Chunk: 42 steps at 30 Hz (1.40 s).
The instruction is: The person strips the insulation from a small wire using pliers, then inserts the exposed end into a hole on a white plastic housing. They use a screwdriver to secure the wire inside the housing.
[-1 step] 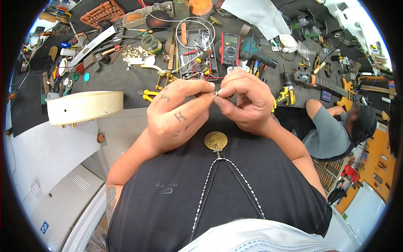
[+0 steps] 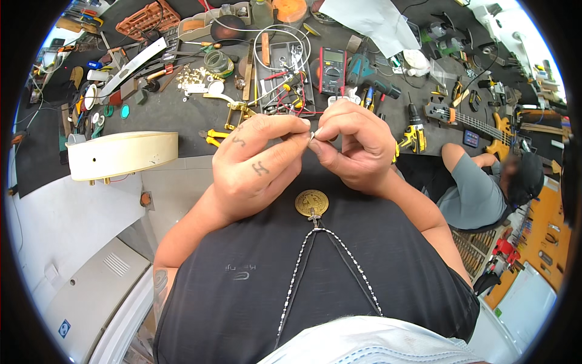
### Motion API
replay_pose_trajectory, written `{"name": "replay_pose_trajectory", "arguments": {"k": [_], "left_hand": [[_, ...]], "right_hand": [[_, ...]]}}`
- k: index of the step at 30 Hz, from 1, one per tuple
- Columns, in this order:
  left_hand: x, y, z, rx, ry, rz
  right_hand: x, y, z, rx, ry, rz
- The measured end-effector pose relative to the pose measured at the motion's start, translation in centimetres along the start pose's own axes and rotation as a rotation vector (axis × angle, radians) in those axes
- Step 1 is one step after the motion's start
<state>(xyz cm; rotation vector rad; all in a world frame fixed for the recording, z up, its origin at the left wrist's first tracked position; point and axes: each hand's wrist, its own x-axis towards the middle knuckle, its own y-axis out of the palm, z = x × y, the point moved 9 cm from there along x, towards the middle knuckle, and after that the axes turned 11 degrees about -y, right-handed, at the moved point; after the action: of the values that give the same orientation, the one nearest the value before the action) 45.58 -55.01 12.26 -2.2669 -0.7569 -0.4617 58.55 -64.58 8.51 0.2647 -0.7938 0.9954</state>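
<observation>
My left hand (image 2: 257, 164) and my right hand (image 2: 357, 145) meet in front of my chest, near the bench's front edge. Both are closed in a pinch, thumb against forefinger. A small silvery metal piece (image 2: 313, 136) shows between the fingertips, held from both sides; most of it is covered, and its kind is too small to make out. Just beyond my left hand lie yellow-handled pliers (image 2: 215, 137) and a brass-coloured metal fitting (image 2: 239, 110). Past my fingers, a metal tray (image 2: 280, 57) holds loose parts and red leads. A red multimeter (image 2: 332, 71) lies behind my right hand.
A cream, round-ended body (image 2: 124, 155) juts over the bench's front edge at left. To the right are a yellow drill (image 2: 414, 130) and a bass guitar (image 2: 470, 121). Another person in a grey shirt (image 2: 476, 194) sits at far right. A glass jar (image 2: 217, 62) stands among brass bits.
</observation>
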Motion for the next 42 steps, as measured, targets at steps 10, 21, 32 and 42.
{"name": "replay_pose_trajectory", "arguments": {"k": [10, 21, 32, 42], "left_hand": [[0.1, 0.0, -0.1, 0.014, 0.018, 0.006], [-0.1, -0.2, -0.3, 0.041, 0.039, 0.004], [-0.5, -0.1, -0.2, 0.054, 0.088, -0.003], [-0.6, -0.1, -0.4, 0.053, 0.125, -0.015]], "right_hand": [[0.1, 0.0, 0.0, 0.001, 0.006, 0.003], [-0.4, 0.4, -0.7, 0.086, 0.122, -0.007], [-0.6, 0.6, -0.7, 0.105, 0.136, -0.01], [-0.8, 0.6, -0.9, 0.144, 0.165, -0.016]]}}
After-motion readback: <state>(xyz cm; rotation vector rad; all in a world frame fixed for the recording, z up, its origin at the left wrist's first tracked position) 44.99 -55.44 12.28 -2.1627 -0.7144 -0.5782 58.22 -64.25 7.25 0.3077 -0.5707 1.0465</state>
